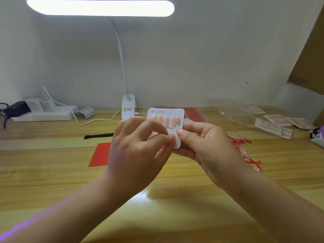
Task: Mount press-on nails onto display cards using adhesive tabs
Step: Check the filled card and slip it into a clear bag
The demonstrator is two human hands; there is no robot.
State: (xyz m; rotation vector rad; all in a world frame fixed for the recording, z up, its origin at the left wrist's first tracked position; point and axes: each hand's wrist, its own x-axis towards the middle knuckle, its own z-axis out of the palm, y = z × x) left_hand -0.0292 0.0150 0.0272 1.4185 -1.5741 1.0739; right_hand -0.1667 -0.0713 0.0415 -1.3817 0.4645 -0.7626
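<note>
Head | right hand (201, 142) grips display card (172, 120) edge | left hand (138, 146) pinches at card's lower front

A long LED lamp bar (100, 7) at the top left of centre is the main light; it is blown out to pure white and washes the wall below it pale. The wooden worktop (52, 174) is brightly lit, with a soft glare patch near the centre and a dark shadow along the bottom edge. A purple tint runs along the lower left forearm. The whole view is slightly soft, and the wide lens bends the worktop's edges.
</note>
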